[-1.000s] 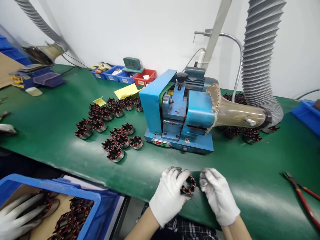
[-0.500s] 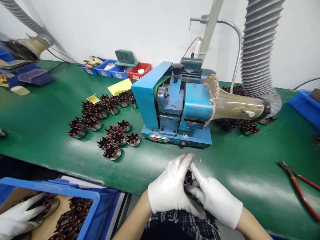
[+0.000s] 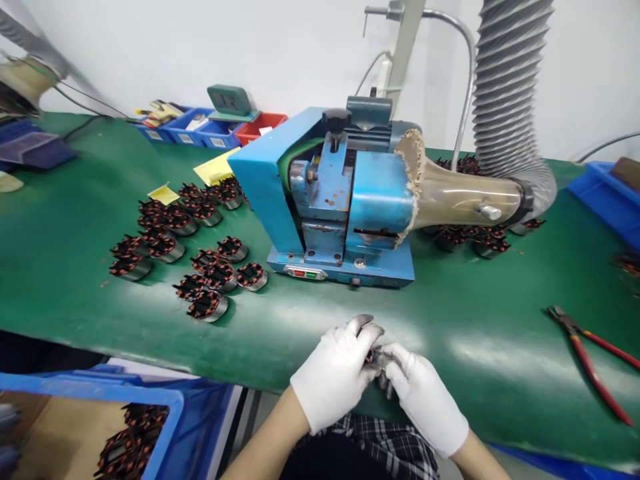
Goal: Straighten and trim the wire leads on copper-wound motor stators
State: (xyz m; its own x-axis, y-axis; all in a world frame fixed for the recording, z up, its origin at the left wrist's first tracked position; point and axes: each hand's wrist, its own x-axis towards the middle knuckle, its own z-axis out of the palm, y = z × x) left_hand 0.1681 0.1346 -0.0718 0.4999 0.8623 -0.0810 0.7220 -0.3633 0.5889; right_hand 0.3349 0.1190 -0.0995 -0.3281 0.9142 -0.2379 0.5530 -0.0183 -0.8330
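Note:
Both hands wear white gloves with dirty fingertips and meet at the front edge of the green table. My left hand [image 3: 335, 373] curls around a small dark stator core [image 3: 370, 357] with copper windings, mostly hidden by the fingers. On its other side, my right hand [image 3: 423, 393] pinches at the same core, thumb and fingers together. Beyond the hands stands a blue machine [image 3: 380, 193] with red and green buttons. Several similar stators [image 3: 209, 305] sit in groups left of it.
Red-handled pliers [image 3: 590, 373] lie at the right. A blue crate [image 3: 175, 407] with stators fills the lower left. A ribbed grey hose [image 3: 515, 100] joins the machine's nozzle. More stators [image 3: 493, 243] and a blue bin [image 3: 610, 200] stand right. Small bins [image 3: 220, 137] line the back.
My left hand has closed more around the stator, and my right fingers have bent inward. The view has shifted to the right. Another gloved hand has mostly left the crate at lower left.

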